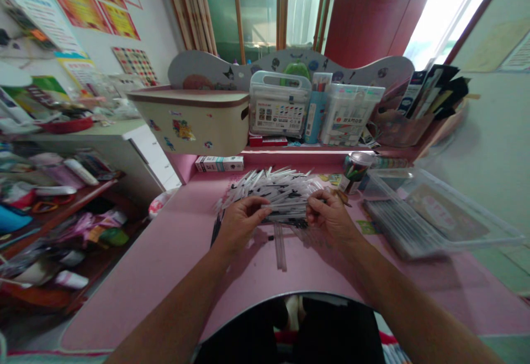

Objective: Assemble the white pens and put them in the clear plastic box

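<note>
A heap of slim white and clear plastic tubes, with black pieces among them, lies on the pink desk. My left hand is at the near left side of the heap, thumb and forefinger brought together; what they pinch, if anything, is too small to make out. Across from it, my right hand is closed at the right side of the heap. A thin dark tip pokes out beside its knuckles, but the object itself is mostly hidden. Between my forearms lie a few clear tubes and a small black piece.
To the right, an open clear plastic case holds a row of grey sticks. A jar of pens stands behind my right hand. A lidded beige bin and marker boxes fill the shelf above. Cluttered shelves stand at left.
</note>
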### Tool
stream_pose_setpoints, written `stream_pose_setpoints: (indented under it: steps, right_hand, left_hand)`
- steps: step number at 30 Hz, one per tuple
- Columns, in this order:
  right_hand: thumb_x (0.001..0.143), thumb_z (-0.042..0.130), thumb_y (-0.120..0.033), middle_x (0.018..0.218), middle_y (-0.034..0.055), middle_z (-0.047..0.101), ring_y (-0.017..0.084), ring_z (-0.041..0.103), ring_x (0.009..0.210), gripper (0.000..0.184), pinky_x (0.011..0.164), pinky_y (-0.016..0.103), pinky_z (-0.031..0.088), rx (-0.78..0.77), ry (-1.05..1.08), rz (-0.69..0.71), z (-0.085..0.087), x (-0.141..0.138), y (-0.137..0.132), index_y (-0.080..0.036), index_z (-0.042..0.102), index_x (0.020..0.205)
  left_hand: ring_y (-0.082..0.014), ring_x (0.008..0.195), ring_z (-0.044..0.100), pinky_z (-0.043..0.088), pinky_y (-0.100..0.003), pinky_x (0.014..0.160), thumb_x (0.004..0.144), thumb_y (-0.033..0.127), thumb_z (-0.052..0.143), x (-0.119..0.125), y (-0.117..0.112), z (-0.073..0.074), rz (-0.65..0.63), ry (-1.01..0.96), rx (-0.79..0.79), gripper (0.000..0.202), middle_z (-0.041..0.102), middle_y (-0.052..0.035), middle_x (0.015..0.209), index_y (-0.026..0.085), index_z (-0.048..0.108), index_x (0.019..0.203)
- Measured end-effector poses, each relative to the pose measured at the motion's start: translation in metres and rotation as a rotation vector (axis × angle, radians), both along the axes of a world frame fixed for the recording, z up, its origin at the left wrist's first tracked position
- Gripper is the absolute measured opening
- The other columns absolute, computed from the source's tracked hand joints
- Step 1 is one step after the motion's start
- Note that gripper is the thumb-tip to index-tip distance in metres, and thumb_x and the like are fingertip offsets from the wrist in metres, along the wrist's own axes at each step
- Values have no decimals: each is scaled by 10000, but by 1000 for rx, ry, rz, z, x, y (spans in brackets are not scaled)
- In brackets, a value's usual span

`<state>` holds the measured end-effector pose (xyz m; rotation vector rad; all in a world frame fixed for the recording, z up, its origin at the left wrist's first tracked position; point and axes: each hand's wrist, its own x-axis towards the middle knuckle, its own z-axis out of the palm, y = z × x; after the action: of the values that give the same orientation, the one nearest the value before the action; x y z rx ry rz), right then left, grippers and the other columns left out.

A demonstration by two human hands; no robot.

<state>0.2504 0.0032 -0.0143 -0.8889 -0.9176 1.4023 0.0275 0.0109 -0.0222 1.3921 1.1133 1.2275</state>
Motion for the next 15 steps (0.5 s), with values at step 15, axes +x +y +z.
stream_pose_setpoints:
  steps: [15]
  right_hand:
    - [761,756,-368,483,-75,527,63,418,362,275,353,142,320,-51,27,289,-6,-2,-7,-203,548,832]
  left_hand:
    - [-122,645,515,387,-234,619,916,320,536,2,-10,5,-37,144,100,179,551,28,692,197,661,953]
